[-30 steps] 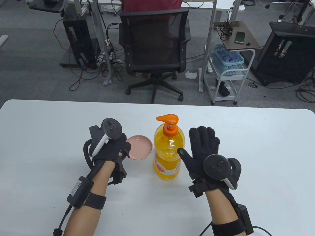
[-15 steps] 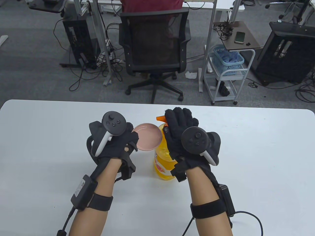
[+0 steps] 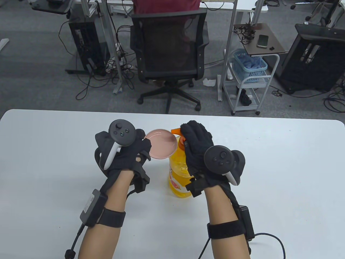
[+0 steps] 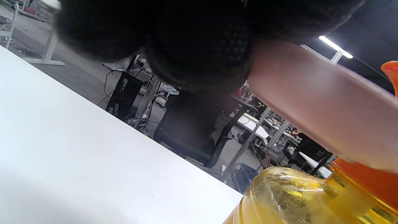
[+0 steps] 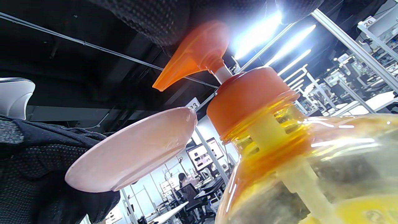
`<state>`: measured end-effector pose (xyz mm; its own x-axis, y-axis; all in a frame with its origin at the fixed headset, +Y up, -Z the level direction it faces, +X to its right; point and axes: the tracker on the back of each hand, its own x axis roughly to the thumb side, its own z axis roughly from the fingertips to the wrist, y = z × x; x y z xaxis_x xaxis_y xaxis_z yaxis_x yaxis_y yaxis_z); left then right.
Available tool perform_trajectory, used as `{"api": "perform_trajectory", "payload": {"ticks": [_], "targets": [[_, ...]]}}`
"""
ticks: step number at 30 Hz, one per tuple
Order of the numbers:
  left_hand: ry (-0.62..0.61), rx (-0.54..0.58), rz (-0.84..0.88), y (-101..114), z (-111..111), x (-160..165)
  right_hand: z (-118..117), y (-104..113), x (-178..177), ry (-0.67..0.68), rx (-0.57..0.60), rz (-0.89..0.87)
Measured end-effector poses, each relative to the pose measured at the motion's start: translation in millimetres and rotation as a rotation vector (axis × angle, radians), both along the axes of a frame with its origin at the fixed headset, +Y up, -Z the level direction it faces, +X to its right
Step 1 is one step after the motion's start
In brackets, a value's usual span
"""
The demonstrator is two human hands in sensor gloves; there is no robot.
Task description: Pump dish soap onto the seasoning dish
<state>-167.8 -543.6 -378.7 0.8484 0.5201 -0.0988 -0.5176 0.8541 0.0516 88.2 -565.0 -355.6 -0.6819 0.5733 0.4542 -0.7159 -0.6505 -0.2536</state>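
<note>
A clear bottle of orange dish soap [image 3: 178, 175] with an orange pump head [image 3: 175, 131] stands mid-table. My left hand [image 3: 134, 151] holds a small pink seasoning dish [image 3: 161, 147] lifted off the table, its rim just under the pump spout. My right hand [image 3: 195, 143] rests on top of the pump head, fingers curled over it. In the right wrist view the spout [image 5: 186, 62] points over the dish [image 5: 130, 152] beside the orange collar [image 5: 248, 96]. In the left wrist view my glove covers the dish's underside [image 4: 317, 99] above the bottle [image 4: 295, 196].
The white table [image 3: 283, 162] spreads to both sides. Beyond its far edge stand a black office chair [image 3: 169, 54], a white cart with a blue basket [image 3: 249, 67] and computer towers.
My left hand lifted the dish from the table up to the spout. My right hand moved from beside the bottle onto the pump head and curled down over it.
</note>
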Motion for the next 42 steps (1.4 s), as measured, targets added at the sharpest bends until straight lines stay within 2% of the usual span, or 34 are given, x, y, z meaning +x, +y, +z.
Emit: {"api": "perform_trajectory", "payload": {"ticks": [6,12,23,27,30,32,35,38,42], "targets": [[-0.005,0.001,0.013,-0.7,-2.1,1.0,-1.0,-0.1,-3.0,-0.026,0.007,0.021],[-0.011,0.012,0.036,-0.3,-1.8,-2.6,-0.5,-9.9,-4.4,-0.046,0.020,0.025],[-0.024,0.045,0.059,6.3,2.0,-11.5,-2.9,-12.1,-5.1,-0.004,-0.016,-0.009],[0.000,0.071,0.084,6.4,5.2,-19.9,-2.4,-11.4,-3.4,-0.004,-0.034,0.007],[0.010,0.091,0.126,1.7,9.2,-28.7,2.9,-18.7,2.2,-0.019,-0.018,-0.018],[0.012,0.088,0.122,-4.3,11.4,-35.4,8.7,-30.5,10.6,-0.038,0.011,-0.022],[0.037,0.075,0.097,-22.6,12.0,-47.3,20.9,-60.0,28.3,-0.052,0.001,-0.005],[0.061,0.021,0.064,-56.5,8.1,-58.4,34.9,-97.9,47.9,-0.104,0.018,0.106],[0.057,-0.074,0.083,-114.1,1.8,-65.4,43.5,-142.8,65.3,-0.123,-0.096,0.187]]}}
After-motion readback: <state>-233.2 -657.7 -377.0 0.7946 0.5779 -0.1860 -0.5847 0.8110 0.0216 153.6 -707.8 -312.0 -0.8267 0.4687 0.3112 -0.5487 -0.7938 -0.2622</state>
